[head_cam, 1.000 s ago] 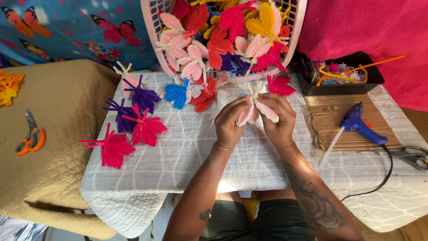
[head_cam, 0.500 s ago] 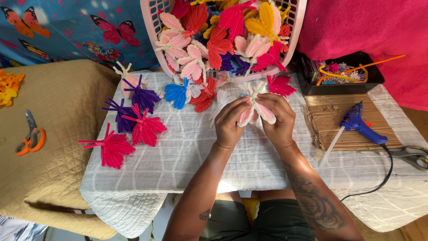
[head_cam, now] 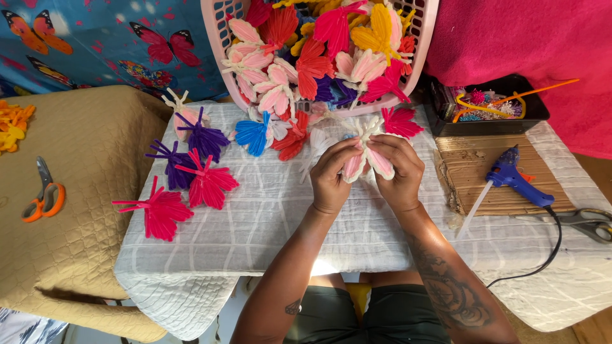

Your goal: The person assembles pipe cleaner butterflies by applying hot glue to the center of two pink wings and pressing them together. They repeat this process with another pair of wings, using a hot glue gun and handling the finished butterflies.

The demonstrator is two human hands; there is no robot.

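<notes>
While both my hands are meeting over the far middle of the table, I am holding one pale pink and cream pipe-cleaner butterfly between them. My left hand is clenching on the butterfly's left wing, fingers curled over its upper edge. My right hand is grasping the right wing, thumb and fingertips pinching it from the far side. The butterfly is sitting just above the white quilted cloth covering the table, wings hanging toward me, its cream top pointing at the far edge.

Just beyond my hands, the pink basket is lying tipped at the far edge, its mouth facing me and butterflies in pink, red, yellow and purple spilling out. A blue butterfly and a red butterfly are lying just beside the spill, left of my left hand. A magenta butterfly is lying just past my right hand.

Toward the left edge, two purple butterflies are lying near two hot-pink butterflies, the nearest one at the left near corner.

Toward the right edge, a blue glue gun is resting on a cardboard sheet, its cord running to the near right. A black tray of small trimmings is sitting at the far right corner. Grey scissors are lying at the right edge. Orange-handled scissors are lying off the table on a tan quilted cover.
</notes>
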